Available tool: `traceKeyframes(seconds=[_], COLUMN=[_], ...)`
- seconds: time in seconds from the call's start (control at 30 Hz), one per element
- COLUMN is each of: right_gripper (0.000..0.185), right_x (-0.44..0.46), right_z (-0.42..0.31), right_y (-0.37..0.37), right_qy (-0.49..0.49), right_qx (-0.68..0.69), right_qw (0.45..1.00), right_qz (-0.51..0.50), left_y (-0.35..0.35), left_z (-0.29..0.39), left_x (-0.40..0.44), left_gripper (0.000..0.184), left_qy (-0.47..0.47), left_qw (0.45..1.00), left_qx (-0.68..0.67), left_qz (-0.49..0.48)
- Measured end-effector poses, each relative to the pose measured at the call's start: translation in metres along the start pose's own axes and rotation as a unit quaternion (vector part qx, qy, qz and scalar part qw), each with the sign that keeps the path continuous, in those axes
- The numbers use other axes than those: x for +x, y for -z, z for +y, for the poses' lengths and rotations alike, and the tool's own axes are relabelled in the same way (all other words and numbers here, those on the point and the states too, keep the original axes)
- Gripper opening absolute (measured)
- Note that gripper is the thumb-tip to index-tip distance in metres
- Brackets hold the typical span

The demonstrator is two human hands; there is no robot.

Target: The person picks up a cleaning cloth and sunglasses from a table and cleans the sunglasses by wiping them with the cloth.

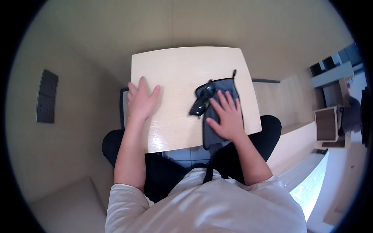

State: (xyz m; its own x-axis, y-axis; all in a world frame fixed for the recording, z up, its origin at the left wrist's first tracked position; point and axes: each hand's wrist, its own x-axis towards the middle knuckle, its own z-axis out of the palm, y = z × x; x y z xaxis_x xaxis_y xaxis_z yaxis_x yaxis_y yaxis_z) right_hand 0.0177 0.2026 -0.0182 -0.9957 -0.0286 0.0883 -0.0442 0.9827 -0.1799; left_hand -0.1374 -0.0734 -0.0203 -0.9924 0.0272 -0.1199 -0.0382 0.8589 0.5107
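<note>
A dark grey pouch (213,133) with black edging and a small loop at its far corner lies flat on the light wooden table (175,93). Across its left part rests a pair of black sunglasses (201,104), partly beyond the pouch's edge. My right hand (227,116) lies on the pouch with its fingers spread, the fingertips close beside the sunglasses; whether they touch I cannot tell. Over the table's left edge, my left hand (142,101) is open, fingers apart, holding nothing. The part of the pouch under my right hand is hidden.
Walls stand close behind and to the left of the table, with a dark socket panel (47,96) on the left one. My legs are under the table's near edge. A wooden cabinet (326,124) is at far right, and a padded seat (70,206) at lower left.
</note>
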Motion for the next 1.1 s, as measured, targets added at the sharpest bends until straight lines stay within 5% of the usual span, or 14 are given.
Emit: traceKeyframes(seconds=[0.23, 0.37, 0.57, 0.67, 0.8, 0.97, 1.1], right_gripper=[0.069, 0.067, 0.065, 0.066, 0.064, 0.063, 0.069], right_x=[0.101, 0.149, 0.138, 0.101, 0.043, -0.002, -0.008], right_z=[0.011, -0.017, -0.045, -0.058, -0.072, -0.052, 0.006], right_y=[-0.020, -0.027, -0.028, -0.024, -0.015, 0.003, 0.003], right_qy=[0.073, 0.213, 0.242, 0.251, 0.220, 0.111, 0.000], right_qx=[-0.046, -0.029, 0.009, 0.041, 0.063, 0.062, 0.018], right_qw=[0.996, 0.976, 0.970, 0.967, 0.973, 0.992, 1.000], right_qz=[0.027, 0.029, 0.036, 0.033, 0.014, 0.007, 0.023], left_y=[0.006, 0.007, 0.011, 0.010, 0.001, -0.004, -0.006], left_z=[0.009, 0.002, -0.005, 0.008, 0.015, -0.012, -0.011], left_x=[0.002, 0.010, 0.018, 0.009, -0.003, 0.005, 0.007], left_gripper=[0.084, 0.086, 0.080, 0.077, 0.071, 0.043, 0.040], left_qy=[0.042, 0.041, 0.020, 0.007, -0.005, -0.065, -0.040], left_qw=[0.999, 0.997, 0.981, 0.991, 0.997, 0.988, 0.987], left_qx=[-0.020, -0.056, -0.193, -0.136, -0.003, -0.109, -0.133], left_qz=[-0.020, -0.020, -0.003, 0.019, 0.075, 0.093, 0.087])
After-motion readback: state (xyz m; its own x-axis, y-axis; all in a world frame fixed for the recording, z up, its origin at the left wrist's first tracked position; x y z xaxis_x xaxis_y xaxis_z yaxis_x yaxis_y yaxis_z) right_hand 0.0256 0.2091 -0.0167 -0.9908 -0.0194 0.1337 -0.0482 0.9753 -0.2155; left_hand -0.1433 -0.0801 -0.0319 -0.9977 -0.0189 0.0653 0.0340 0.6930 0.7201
